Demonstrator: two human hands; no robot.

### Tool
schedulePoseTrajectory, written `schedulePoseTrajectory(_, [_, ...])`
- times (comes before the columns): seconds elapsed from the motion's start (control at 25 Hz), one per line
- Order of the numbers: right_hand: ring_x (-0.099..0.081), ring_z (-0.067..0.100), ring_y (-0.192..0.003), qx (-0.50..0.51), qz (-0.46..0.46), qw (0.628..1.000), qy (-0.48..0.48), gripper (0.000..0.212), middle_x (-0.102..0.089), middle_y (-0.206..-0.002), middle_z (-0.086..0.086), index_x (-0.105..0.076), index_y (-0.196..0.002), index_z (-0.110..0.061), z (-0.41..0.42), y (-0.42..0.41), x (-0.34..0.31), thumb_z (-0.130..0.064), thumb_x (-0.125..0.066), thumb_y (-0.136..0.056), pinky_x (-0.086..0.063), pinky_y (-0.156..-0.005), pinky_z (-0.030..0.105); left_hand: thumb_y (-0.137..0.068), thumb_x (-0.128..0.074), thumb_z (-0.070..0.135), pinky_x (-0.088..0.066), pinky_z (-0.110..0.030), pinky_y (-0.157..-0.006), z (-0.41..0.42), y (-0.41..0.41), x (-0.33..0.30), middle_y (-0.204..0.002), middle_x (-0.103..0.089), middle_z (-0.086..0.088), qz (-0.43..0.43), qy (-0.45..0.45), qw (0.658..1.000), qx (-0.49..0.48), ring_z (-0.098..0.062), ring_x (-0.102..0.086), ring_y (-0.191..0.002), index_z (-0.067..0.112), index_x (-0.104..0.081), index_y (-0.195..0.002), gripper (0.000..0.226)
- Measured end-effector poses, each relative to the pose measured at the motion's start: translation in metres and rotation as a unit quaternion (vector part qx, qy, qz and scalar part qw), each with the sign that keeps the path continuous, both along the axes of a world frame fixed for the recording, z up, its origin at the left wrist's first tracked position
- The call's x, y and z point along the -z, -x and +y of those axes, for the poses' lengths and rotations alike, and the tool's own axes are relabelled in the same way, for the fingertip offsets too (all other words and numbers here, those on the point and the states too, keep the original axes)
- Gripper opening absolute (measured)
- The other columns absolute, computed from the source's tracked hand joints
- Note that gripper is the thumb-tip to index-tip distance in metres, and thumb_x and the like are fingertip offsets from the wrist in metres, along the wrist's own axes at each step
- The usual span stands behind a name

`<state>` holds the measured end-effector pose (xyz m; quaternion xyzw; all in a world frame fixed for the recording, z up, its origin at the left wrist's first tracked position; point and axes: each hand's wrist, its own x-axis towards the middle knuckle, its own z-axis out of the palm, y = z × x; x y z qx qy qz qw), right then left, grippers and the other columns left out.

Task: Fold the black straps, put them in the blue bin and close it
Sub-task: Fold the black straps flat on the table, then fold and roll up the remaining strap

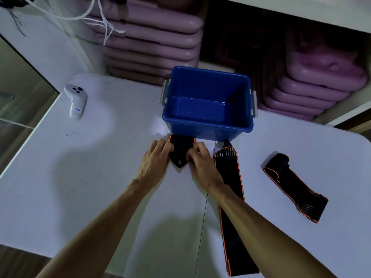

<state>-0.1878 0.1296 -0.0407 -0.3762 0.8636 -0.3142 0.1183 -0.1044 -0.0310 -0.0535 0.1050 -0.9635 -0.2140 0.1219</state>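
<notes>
Now both hands pinch folded strap [180, 149] on tabletop [112, 157], just at 6 o'clock of blue bin [207, 105]: left hand [158, 152] at its 9 o'clock edge, right hand [198, 157] at 3 o'clock edge. Looks soft, light, limp; likely springs open, so grip across whole bundle. Corner points 6 o'clock. Flat strap [230, 197] runs 12–6; third strap [293, 185] runs 11–5. No lid visible.

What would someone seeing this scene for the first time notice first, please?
The open blue bin stands out at the far middle of the white table, with nothing visible inside. Just in front of it, the left hand and right hand grip a folded black strap. To the right lie a long strap stretched flat and a loosely folded strap; a white controller rests far left.
</notes>
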Motion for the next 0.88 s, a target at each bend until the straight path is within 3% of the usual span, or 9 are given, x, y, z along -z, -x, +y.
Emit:
schedulePoseTrajectory(0.16, [-0.050,0.021,-0.103,0.029,-0.003,1.000,0.010,0.018,-0.043,-0.109,0.002,-0.061,-0.100,-0.009,0.002,-0.006,0.000,0.004,-0.055,-0.088,-0.043,-0.086,0.022,-0.084,-0.037,0.016,-0.050,-0.043,-0.054,-0.001,-0.003,-0.002,-0.103,-0.052,-0.012,-0.007,-0.010,1.000,0.004,-0.030,-0.051,-0.087,0.012,-0.046,-0.108,0.026])
schedulePoseTrajectory(0.32, [-0.047,0.018,-0.118,0.067,-0.029,0.997,0.031,0.033,-0.047,-0.123,0.001,-0.062,-0.115,-0.012,0.016,-0.017,-0.005,0.005,-0.055,-0.088,-0.039,-0.100,0.016,-0.086,-0.050,0.001,-0.050,-0.041,-0.083,0.005,-0.024,-0.007,-0.116,-0.050,-0.014,0.025,-0.053,0.998,-0.028,-0.032,-0.051,-0.104,0.005,-0.052,-0.122,0.036])
schedulePoseTrajectory(0.44, [-0.044,0.017,-0.127,0.086,-0.049,0.994,0.053,0.036,-0.048,-0.132,0.005,-0.061,-0.123,-0.011,0.030,-0.028,-0.012,0.003,-0.057,-0.090,-0.025,-0.104,0.003,-0.083,-0.054,-0.007,-0.046,-0.036,-0.088,0.023,-0.046,-0.013,-0.118,-0.050,-0.011,0.046,-0.064,0.995,-0.068,-0.031,-0.050,-0.105,0.006,-0.055,-0.120,0.040])
schedulePoseTrajectory(0.52, [-0.048,0.016,-0.124,0.106,-0.046,0.991,0.066,0.033,-0.050,-0.130,0.003,-0.061,-0.122,-0.012,0.048,-0.032,-0.016,-0.001,-0.058,-0.091,-0.031,-0.104,0.007,-0.083,-0.056,-0.003,-0.045,-0.036,-0.087,0.043,-0.058,-0.015,-0.118,-0.053,-0.010,0.054,-0.051,0.995,-0.061,-0.030,-0.051,-0.102,0.007,-0.059,-0.115,0.033])
schedulePoseTrajectory(0.6, [-0.054,0.018,-0.114,0.141,-0.020,0.987,0.074,0.028,-0.053,-0.123,0.001,-0.062,-0.118,-0.014,0.073,-0.032,-0.015,-0.005,-0.058,-0.092,-0.044,-0.100,0.025,-0.082,-0.057,0.001,-0.044,-0.036,-0.087,0.067,-0.065,-0.015,-0.118,-0.056,-0.010,0.055,-0.034,0.998,-0.022,-0.028,-0.051,-0.103,0.009,-0.061,-0.112,0.031])
schedulePoseTrajectory(0.68, [-0.053,0.020,-0.110,0.185,0.007,0.982,0.042,0.027,-0.056,-0.121,0.002,-0.062,-0.117,-0.016,0.103,-0.031,-0.014,-0.009,-0.060,-0.091,-0.049,-0.094,0.040,-0.081,-0.056,0.004,-0.040,-0.031,-0.086,0.089,-0.063,-0.015,-0.118,-0.056,-0.007,0.052,-0.027,0.998,0.036,-0.025,-0.050,-0.106,0.013,-0.061,-0.110,0.031])
schedulePoseTrajectory(0.76, [-0.051,0.020,-0.111,0.211,0.006,0.977,-0.017,0.028,-0.056,-0.122,0.002,-0.061,-0.120,-0.019,0.131,-0.034,-0.014,-0.020,-0.063,-0.092,-0.049,-0.091,0.043,-0.081,-0.055,0.006,-0.039,-0.028,-0.086,0.107,-0.051,-0.015,-0.118,-0.055,-0.004,0.034,-0.029,0.994,0.099,-0.023,-0.051,-0.107,0.017,-0.060,-0.110,0.031])
schedulePoseTrajectory(0.88, [-0.050,0.022,-0.109,0.221,0.010,0.971,-0.093,0.044,-0.053,-0.124,0.001,-0.056,-0.123,-0.025,0.168,-0.052,-0.014,-0.050,-0.062,-0.087,-0.046,-0.086,0.038,-0.089,-0.052,0.015,-0.047,-0.038,-0.092,0.129,-0.016,-0.007,-0.126,-0.056,-0.007,-0.016,-0.014,0.988,0.152,-0.026,-0.051,-0.116,0.016,-0.060,-0.117,0.029])
